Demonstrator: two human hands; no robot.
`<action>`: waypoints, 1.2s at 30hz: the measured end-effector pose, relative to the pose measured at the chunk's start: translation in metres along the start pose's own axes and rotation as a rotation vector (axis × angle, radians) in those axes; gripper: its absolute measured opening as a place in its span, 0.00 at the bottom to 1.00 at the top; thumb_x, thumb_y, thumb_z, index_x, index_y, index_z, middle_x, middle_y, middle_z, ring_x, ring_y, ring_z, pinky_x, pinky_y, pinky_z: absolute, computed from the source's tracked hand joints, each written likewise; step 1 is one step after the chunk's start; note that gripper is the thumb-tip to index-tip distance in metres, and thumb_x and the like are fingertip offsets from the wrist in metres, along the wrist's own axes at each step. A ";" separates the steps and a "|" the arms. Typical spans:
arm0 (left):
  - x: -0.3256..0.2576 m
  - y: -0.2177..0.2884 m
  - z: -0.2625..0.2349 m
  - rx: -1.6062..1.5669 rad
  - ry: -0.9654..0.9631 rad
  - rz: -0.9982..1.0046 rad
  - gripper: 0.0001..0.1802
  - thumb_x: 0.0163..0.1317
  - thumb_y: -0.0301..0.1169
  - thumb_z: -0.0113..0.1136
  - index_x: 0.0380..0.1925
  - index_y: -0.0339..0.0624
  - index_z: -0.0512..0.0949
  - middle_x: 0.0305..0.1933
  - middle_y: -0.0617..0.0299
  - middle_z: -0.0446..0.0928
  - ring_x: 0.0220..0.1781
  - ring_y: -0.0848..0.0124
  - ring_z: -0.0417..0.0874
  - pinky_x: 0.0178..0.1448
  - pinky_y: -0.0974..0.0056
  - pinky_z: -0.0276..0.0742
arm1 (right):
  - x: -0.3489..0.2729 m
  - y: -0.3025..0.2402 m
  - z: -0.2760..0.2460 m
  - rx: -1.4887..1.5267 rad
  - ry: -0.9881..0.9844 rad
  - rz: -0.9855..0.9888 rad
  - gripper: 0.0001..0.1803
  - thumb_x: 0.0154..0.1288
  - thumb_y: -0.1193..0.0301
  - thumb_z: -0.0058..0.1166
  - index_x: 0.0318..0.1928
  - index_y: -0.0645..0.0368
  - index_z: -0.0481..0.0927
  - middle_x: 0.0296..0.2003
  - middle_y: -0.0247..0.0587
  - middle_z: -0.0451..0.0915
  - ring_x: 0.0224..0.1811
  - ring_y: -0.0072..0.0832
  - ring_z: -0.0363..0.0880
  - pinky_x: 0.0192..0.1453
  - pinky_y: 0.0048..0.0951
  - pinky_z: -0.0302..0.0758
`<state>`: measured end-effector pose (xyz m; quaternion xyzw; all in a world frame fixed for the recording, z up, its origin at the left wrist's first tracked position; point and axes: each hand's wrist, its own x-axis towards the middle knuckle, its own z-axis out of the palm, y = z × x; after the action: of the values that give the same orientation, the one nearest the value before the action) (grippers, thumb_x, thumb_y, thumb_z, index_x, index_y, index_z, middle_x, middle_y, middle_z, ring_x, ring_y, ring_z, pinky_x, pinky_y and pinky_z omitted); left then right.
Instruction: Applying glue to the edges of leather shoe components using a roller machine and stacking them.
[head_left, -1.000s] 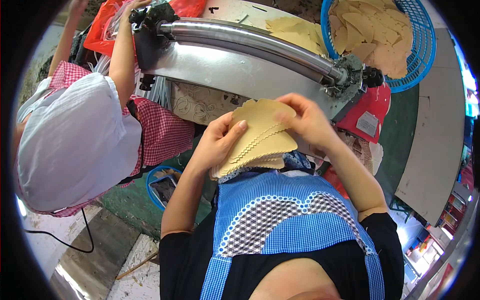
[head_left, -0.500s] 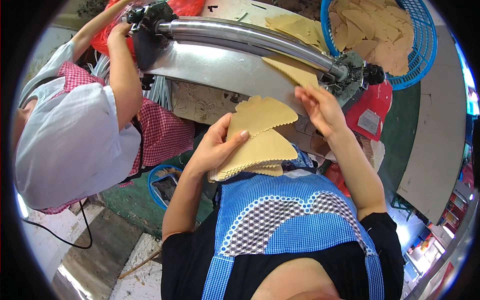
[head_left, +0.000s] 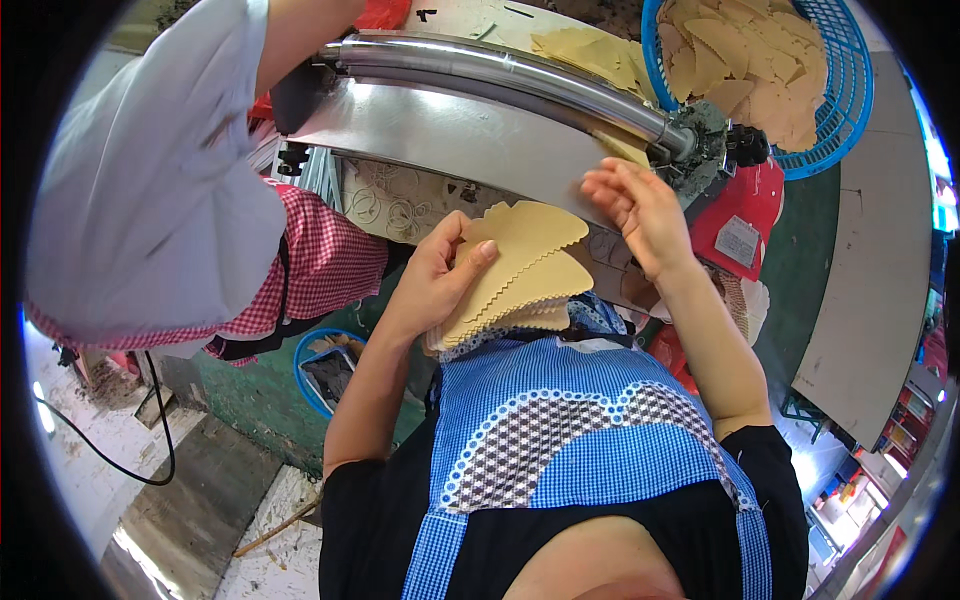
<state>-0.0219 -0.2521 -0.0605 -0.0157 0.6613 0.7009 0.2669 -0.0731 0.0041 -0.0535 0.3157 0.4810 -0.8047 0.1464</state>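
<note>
My left hand (head_left: 440,280) grips a stack of tan, zigzag-edged sheet pieces (head_left: 525,262), possibly leather, fanned out above my lap with the thumb on top. My right hand (head_left: 640,212) is raised with its fingers apart and nothing in it. Just beyond its fingertips, a single tan piece (head_left: 622,147) lies mostly under the roller, with only a corner showing on the near side. That long metal roller (head_left: 500,72) runs across the machine, above a smooth metal feed plate (head_left: 440,135).
More tan pieces (head_left: 590,52) lie behind the roller. A blue basket (head_left: 858,110) full of pieces stands at the far right, near a red bag (head_left: 742,225). On the left a co-worker (head_left: 160,200) leans over the machine's end. A blue-rimmed bin (head_left: 310,375) sits below.
The single tan piece has gone from my right fingers and slid under the roller. My right hand has let go. The co-worker has leaned farther across toward the machine.
</note>
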 end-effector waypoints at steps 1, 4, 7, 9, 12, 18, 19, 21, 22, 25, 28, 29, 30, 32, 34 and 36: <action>0.000 -0.002 -0.001 0.030 -0.005 0.005 0.11 0.63 0.32 0.58 0.37 0.40 0.68 0.31 0.66 0.74 0.32 0.84 0.71 0.33 0.75 0.67 | -0.012 0.006 0.008 -0.338 -0.142 -0.155 0.10 0.66 0.68 0.52 0.43 0.61 0.77 0.36 0.38 0.80 0.34 0.20 0.78 0.39 0.20 0.74; 0.003 -0.007 0.005 0.032 0.014 0.020 0.11 0.63 0.32 0.59 0.38 0.39 0.68 0.32 0.65 0.75 0.34 0.83 0.72 0.36 0.75 0.68 | -0.035 0.008 0.017 -0.877 -0.435 -0.336 0.10 0.65 0.68 0.53 0.41 0.61 0.77 0.33 0.34 0.80 0.36 0.21 0.76 0.43 0.25 0.73; -0.010 0.006 0.006 0.053 0.030 0.081 0.12 0.62 0.32 0.59 0.39 0.39 0.68 0.33 0.65 0.75 0.36 0.82 0.74 0.39 0.75 0.70 | -0.030 -0.002 -0.001 -0.838 -0.216 -0.204 0.10 0.67 0.67 0.49 0.39 0.63 0.76 0.27 0.36 0.79 0.30 0.13 0.73 0.32 0.17 0.69; -0.009 0.001 0.002 0.012 0.043 0.052 0.12 0.62 0.32 0.60 0.40 0.39 0.68 0.33 0.65 0.75 0.36 0.81 0.74 0.40 0.75 0.70 | -0.022 -0.012 -0.018 -0.534 -0.148 -0.015 0.10 0.69 0.67 0.47 0.39 0.62 0.75 0.30 0.40 0.80 0.30 0.13 0.74 0.28 0.15 0.68; -0.006 0.007 0.003 -0.034 0.035 0.000 0.12 0.62 0.32 0.60 0.40 0.39 0.69 0.33 0.65 0.75 0.36 0.81 0.74 0.41 0.75 0.70 | -0.004 -0.007 -0.010 -0.197 -0.091 0.015 0.11 0.69 0.66 0.47 0.40 0.61 0.76 0.33 0.42 0.80 0.33 0.16 0.76 0.33 0.17 0.72; 0.004 0.001 0.004 0.073 -0.003 -0.012 0.12 0.62 0.32 0.59 0.40 0.39 0.69 0.34 0.65 0.75 0.36 0.82 0.74 0.40 0.75 0.70 | -0.028 0.017 0.012 -0.917 -0.471 -0.354 0.11 0.66 0.67 0.52 0.43 0.62 0.77 0.32 0.36 0.79 0.32 0.18 0.76 0.35 0.18 0.73; 0.002 0.006 0.005 0.077 0.005 0.022 0.13 0.62 0.31 0.59 0.41 0.39 0.69 0.34 0.64 0.75 0.36 0.81 0.74 0.41 0.74 0.70 | -0.032 0.011 0.012 -0.871 -0.393 -0.336 0.11 0.66 0.67 0.52 0.43 0.62 0.77 0.31 0.33 0.78 0.30 0.15 0.74 0.32 0.16 0.71; -0.003 0.006 0.005 0.082 0.018 0.055 0.13 0.62 0.31 0.59 0.42 0.38 0.69 0.35 0.64 0.75 0.36 0.81 0.74 0.41 0.74 0.70 | -0.032 0.000 0.003 -0.810 -0.197 -0.233 0.09 0.67 0.68 0.51 0.41 0.61 0.77 0.26 0.29 0.77 0.22 0.11 0.70 0.25 0.12 0.66; -0.004 0.002 0.004 0.047 0.048 0.067 0.14 0.62 0.31 0.59 0.42 0.38 0.69 0.35 0.64 0.76 0.36 0.81 0.74 0.41 0.74 0.70 | -0.026 -0.012 -0.013 -0.637 -0.187 -0.052 0.10 0.68 0.67 0.50 0.41 0.61 0.76 0.28 0.35 0.79 0.26 0.15 0.75 0.25 0.16 0.70; 0.000 0.007 0.006 0.002 0.062 0.038 0.14 0.61 0.31 0.60 0.43 0.38 0.69 0.35 0.63 0.76 0.36 0.80 0.74 0.41 0.73 0.71 | -0.004 -0.009 -0.022 -0.342 -0.140 0.014 0.10 0.68 0.66 0.48 0.42 0.61 0.76 0.31 0.39 0.81 0.29 0.16 0.78 0.29 0.16 0.73; 0.007 0.009 0.008 -0.009 0.037 -0.004 0.15 0.61 0.31 0.60 0.43 0.38 0.68 0.36 0.62 0.76 0.37 0.81 0.75 0.42 0.73 0.71 | -0.001 -0.003 0.004 -0.013 -0.010 -0.029 0.12 0.69 0.66 0.48 0.44 0.61 0.75 0.36 0.41 0.81 0.36 0.20 0.80 0.38 0.21 0.76; 0.008 0.008 0.007 -0.009 0.027 -0.009 0.14 0.62 0.30 0.59 0.44 0.39 0.67 0.37 0.62 0.76 0.38 0.81 0.75 0.42 0.74 0.71 | -0.012 0.002 0.015 -0.284 -0.152 -0.118 0.12 0.68 0.66 0.48 0.45 0.62 0.75 0.38 0.41 0.81 0.39 0.23 0.79 0.41 0.23 0.76; 0.011 0.007 0.006 -0.011 0.029 -0.008 0.14 0.62 0.30 0.59 0.44 0.39 0.67 0.37 0.62 0.76 0.38 0.81 0.75 0.42 0.74 0.71 | -0.021 0.005 0.020 -0.559 -0.294 -0.207 0.13 0.68 0.67 0.49 0.46 0.63 0.75 0.39 0.42 0.80 0.41 0.25 0.79 0.44 0.25 0.75; 0.013 0.004 0.005 0.063 0.061 -0.034 0.15 0.61 0.32 0.60 0.43 0.38 0.69 0.35 0.62 0.75 0.37 0.79 0.75 0.43 0.72 0.71 | -0.039 0.009 0.027 -1.016 -0.364 -0.540 0.13 0.64 0.68 0.53 0.43 0.65 0.75 0.36 0.42 0.79 0.41 0.25 0.78 0.43 0.26 0.73; 0.012 0.008 0.006 0.090 0.042 0.019 0.16 0.60 0.32 0.61 0.44 0.38 0.69 0.36 0.61 0.76 0.38 0.78 0.75 0.44 0.71 0.71 | -0.038 0.009 0.019 -0.973 -0.255 -0.571 0.11 0.64 0.69 0.52 0.41 0.64 0.75 0.32 0.38 0.79 0.34 0.22 0.77 0.36 0.23 0.73; 0.009 0.007 0.005 0.119 0.029 0.073 0.17 0.60 0.32 0.62 0.44 0.38 0.69 0.37 0.61 0.76 0.40 0.77 0.76 0.46 0.70 0.71 | -0.032 -0.004 0.006 -0.726 -0.163 -0.287 0.08 0.66 0.69 0.50 0.40 0.61 0.74 0.28 0.35 0.78 0.27 0.17 0.75 0.30 0.19 0.71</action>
<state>-0.0309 -0.2441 -0.0572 0.0140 0.7058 0.6692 0.2319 -0.0534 -0.0014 -0.0284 0.1081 0.7602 -0.6169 0.1725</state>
